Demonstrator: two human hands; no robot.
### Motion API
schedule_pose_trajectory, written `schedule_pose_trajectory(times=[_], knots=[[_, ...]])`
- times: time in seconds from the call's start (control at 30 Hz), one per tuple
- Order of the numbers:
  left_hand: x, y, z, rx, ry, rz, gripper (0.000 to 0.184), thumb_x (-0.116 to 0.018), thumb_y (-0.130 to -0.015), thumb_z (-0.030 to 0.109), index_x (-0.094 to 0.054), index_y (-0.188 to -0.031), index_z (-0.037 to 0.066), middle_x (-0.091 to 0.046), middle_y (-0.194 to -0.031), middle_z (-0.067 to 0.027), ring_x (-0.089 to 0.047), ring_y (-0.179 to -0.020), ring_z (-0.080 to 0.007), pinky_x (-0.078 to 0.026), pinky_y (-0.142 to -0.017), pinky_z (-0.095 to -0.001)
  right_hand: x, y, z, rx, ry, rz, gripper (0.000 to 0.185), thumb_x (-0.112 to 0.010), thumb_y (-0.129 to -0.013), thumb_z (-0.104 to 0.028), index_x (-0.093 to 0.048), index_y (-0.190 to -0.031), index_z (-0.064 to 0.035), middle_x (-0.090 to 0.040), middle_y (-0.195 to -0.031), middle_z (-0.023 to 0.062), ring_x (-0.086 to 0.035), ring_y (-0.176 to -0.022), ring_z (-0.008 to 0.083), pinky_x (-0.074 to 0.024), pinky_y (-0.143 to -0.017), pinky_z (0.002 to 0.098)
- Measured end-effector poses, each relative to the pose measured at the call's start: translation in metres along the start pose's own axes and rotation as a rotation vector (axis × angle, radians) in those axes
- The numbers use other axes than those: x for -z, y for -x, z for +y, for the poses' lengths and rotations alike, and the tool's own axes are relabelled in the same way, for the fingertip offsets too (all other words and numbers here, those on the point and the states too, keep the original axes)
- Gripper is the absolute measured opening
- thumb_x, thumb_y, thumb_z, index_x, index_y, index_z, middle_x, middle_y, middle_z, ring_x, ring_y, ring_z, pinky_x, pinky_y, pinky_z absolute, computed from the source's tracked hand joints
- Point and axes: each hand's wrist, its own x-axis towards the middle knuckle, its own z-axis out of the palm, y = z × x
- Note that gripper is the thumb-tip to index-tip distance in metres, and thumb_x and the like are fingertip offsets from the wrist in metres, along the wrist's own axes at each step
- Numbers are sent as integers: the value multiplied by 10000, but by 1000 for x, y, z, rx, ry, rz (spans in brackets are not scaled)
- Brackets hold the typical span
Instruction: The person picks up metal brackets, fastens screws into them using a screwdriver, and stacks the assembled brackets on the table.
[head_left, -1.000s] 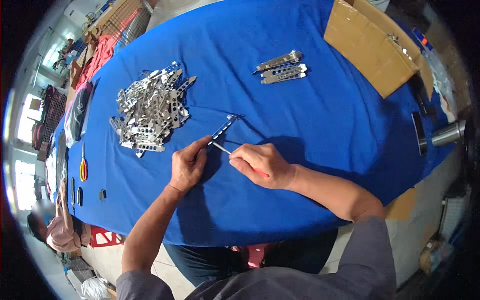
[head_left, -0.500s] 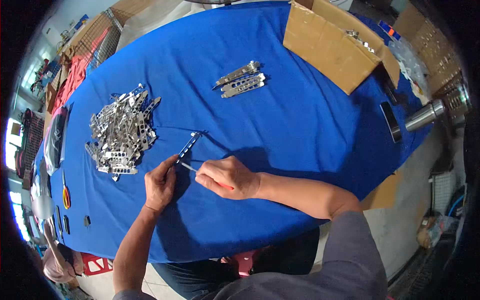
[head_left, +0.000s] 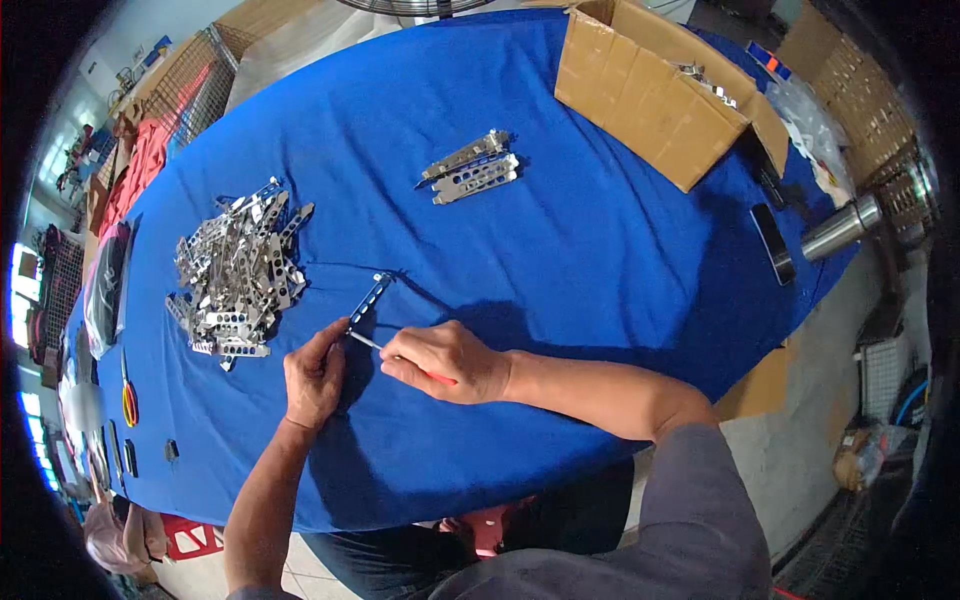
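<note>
i have the left hand [head_left: 313,375] pinched on the near end of a slim, perforated silver metal strip [head_left: 370,298], which points away over the blue cloth [head_left: 600,270]. my right hand [head_left: 445,362] is clamped around a red-handled tool with a thin metal shaft [head_left: 363,340], its tip at the strip's near end; i can't tell whether they touch. farther out, i see a heaped pile of perforated silver metal pieces [head_left: 238,275] to the left, a small group of similar silver pieces [head_left: 472,168] ahead, and an open brown cardboard box [head_left: 645,100] far right.
</note>
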Motion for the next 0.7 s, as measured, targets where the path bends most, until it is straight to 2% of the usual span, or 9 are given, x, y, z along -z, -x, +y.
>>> schedule_pose_trajectory(times=[0.1,0.2,0.27,0.37,0.47,0.5,0.7], knots=[[5,0,3,89,-16,-63,314,-625,-977,-3,-734,-1271,24,-720,-838,-135,-662,-696,-153,-530,-675,-317,0,0,0,-32,7,-2,117,-696,-1008,-97,-636,-988,1,-681,-838,129,-719,-704,312,-545,-587,415],[6,-1,10,94,-29,-66,315,-627,-976,-3,-734,-1270,26,-716,-834,-135,-658,-685,-162,-530,-673,-319,1,1,-1,-18,22,-31,117,-700,-1004,-99,-639,-995,1,-686,-842,127,-718,-701,311,-546,-587,414],[5,-1,7,90,-25,-56,314,-629,-977,3,-735,-1271,30,-709,-825,-132,-651,-684,-150,-523,-667,-313,2,0,-1,18,31,-35,116,-702,-1002,-98,-641,-999,1,-688,-842,128,-718,-700,309,-546,-587,412],[-2,1,-1,71,25,-38,313,-633,-977,12,-738,-1270,37,-698,-799,-123,-632,-666,-133,-508,-644,-308,0,-2,-1,-14,17,21,113,-711,-993,-95,-646,-982,-3,-687,-819,127,-720,-686,305,-553,-588,407],[5,1,4,73,-21,-60,312,-635,-978,12,-740,-1271,44,-660,-737,-113,-578,-608,-118,-488,-596,-313,2,-2,-3,-64,12,-13,96,-714,-983,-78,-654,-965,-6,-692,-803,129,-724,-681,301,-559,-592,404],[5,1,6,74,-28,-56,312,-636,-980,13,-741,-1271,50,-669,-746,-123,-592,-612,-123,-494,-599,-317,2,-2,-4,-73,1,-24,153,-703,-1000,-132,-614,-937,-25,-687,-816,141,-716,-710,348,-554,-609,442],[5,-2,5,11,-54,-39,317,-645,-975,31,-736,-1276,76,-723,-825,-168,-683,-630,-244,-531,-608,-368,-1,-4,-2,-59,-70,-16,140,-699,-1006,-125,-637,-976,-3,-693,-822,145,-718,-705,336,-559,-609,424]])
